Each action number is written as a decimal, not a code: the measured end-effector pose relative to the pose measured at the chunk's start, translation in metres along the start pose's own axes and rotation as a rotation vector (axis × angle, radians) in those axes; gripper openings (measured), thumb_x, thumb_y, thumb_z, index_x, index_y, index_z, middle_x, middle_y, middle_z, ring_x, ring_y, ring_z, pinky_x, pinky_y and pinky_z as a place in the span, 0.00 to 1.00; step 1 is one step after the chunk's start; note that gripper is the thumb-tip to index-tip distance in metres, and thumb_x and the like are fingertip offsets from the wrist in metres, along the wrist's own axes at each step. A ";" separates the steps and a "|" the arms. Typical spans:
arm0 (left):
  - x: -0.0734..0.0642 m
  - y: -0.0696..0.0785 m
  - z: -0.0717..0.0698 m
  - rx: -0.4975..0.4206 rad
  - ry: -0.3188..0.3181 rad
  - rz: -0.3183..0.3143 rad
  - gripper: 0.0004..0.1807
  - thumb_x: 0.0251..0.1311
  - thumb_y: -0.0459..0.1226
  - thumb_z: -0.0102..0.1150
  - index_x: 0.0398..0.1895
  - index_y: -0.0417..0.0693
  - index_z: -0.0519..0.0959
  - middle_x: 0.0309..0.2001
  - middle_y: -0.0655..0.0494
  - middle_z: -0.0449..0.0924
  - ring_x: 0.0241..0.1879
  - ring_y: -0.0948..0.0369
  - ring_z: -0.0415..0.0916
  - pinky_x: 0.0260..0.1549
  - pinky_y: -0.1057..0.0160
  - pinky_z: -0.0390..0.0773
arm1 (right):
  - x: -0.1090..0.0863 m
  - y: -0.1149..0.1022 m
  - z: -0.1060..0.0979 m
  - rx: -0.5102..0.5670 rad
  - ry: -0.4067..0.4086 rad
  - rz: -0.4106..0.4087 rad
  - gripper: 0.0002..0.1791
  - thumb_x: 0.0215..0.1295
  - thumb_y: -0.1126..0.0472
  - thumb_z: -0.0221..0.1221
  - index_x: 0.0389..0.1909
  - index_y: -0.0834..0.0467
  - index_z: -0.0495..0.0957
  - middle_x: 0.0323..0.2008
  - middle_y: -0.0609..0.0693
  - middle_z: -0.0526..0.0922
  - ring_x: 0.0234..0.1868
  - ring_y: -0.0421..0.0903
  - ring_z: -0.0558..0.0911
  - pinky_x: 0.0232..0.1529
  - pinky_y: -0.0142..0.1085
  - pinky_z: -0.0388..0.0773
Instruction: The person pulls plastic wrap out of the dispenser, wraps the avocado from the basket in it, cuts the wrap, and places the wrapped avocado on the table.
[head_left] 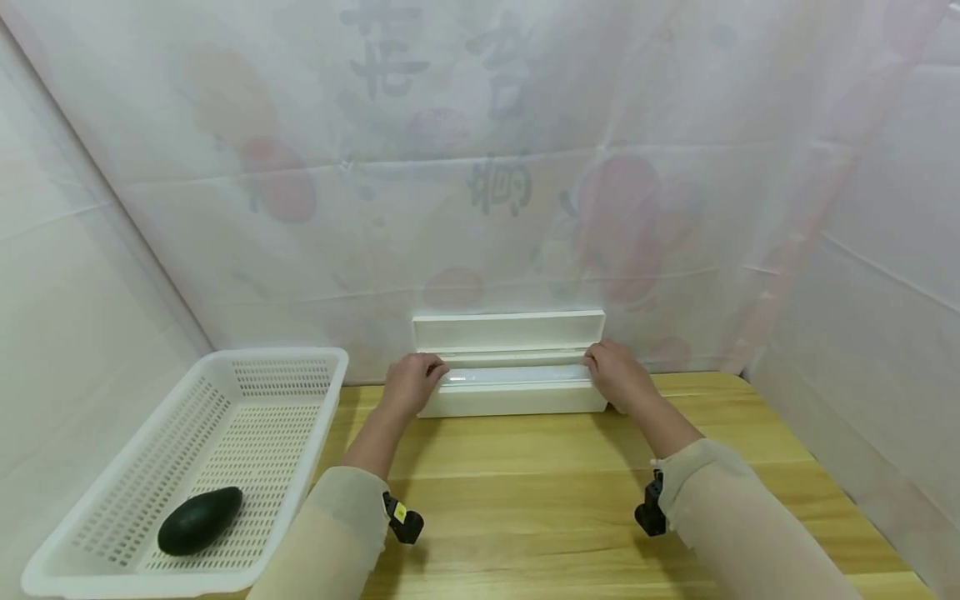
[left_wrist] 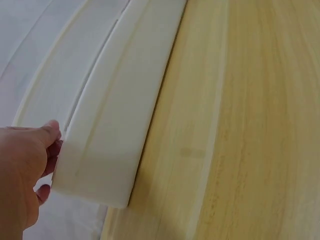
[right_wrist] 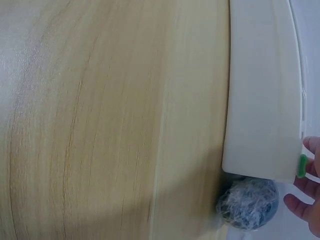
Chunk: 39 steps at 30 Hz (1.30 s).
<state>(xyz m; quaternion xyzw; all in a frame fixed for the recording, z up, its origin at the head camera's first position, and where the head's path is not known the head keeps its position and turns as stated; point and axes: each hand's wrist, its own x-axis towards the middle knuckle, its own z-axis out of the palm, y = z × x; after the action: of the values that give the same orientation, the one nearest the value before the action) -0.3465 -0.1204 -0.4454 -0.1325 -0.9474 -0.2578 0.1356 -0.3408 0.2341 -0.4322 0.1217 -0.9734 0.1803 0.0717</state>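
A long white cling film dispenser (head_left: pixel 513 402) lies at the back of the table, its lid (head_left: pixel 510 332) raised against the curtain. A glossy strip of cling film (head_left: pixel 517 374) spans its opening. My left hand (head_left: pixel 411 382) is at the dispenser's left end, thumb and forefinger pinching the film's edge. At the opposite end my right hand (head_left: pixel 618 373) pinches the film's other edge, close to a small green tab (right_wrist: pixel 302 166). What the fingertips grip is partly hidden.
On the left stands a white perforated basket (head_left: pixel 326 433) with a dark green, smooth oval vegetable (head_left: pixel 200 522) in it. A round, dark thing wrapped in plastic (right_wrist: pixel 249 203) sits beside the dispenser's right end. Curtains (head_left: pixel 465 242) close off the back and sides.
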 end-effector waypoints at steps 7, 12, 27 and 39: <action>-0.001 -0.003 -0.006 -0.034 0.009 0.002 0.08 0.61 0.44 0.59 0.32 0.53 0.84 0.32 0.61 0.80 0.31 0.61 0.72 0.33 0.60 0.74 | -0.001 0.004 0.000 0.041 0.037 -0.031 0.14 0.74 0.58 0.44 0.44 0.62 0.76 0.41 0.55 0.73 0.43 0.53 0.74 0.44 0.47 0.73; -0.002 -0.005 -0.008 -0.126 -0.013 -0.081 0.09 0.62 0.46 0.57 0.32 0.53 0.83 0.30 0.61 0.79 0.27 0.62 0.71 0.29 0.63 0.73 | 0.001 0.006 0.000 0.058 0.020 -0.042 0.14 0.74 0.58 0.43 0.45 0.61 0.75 0.41 0.55 0.74 0.43 0.52 0.74 0.44 0.47 0.73; 0.001 -0.006 -0.014 -0.381 -0.067 -0.200 0.11 0.65 0.43 0.54 0.35 0.46 0.81 0.31 0.52 0.79 0.27 0.60 0.74 0.22 0.64 0.72 | 0.008 0.002 -0.002 0.093 0.001 -0.023 0.15 0.74 0.58 0.44 0.46 0.63 0.75 0.42 0.58 0.78 0.43 0.53 0.76 0.44 0.47 0.74; 0.004 -0.005 -0.018 -0.483 -0.055 -0.237 0.11 0.64 0.41 0.56 0.36 0.42 0.81 0.32 0.51 0.83 0.28 0.58 0.80 0.29 0.64 0.81 | 0.011 -0.002 -0.010 0.239 -0.029 0.071 0.15 0.72 0.59 0.47 0.51 0.62 0.77 0.37 0.55 0.83 0.38 0.49 0.81 0.31 0.36 0.74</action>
<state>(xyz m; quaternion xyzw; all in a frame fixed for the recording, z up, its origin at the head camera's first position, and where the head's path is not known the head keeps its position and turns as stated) -0.3483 -0.1340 -0.4313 -0.0560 -0.8706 -0.4869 0.0433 -0.3496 0.2334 -0.4201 0.0976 -0.9496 0.2958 0.0361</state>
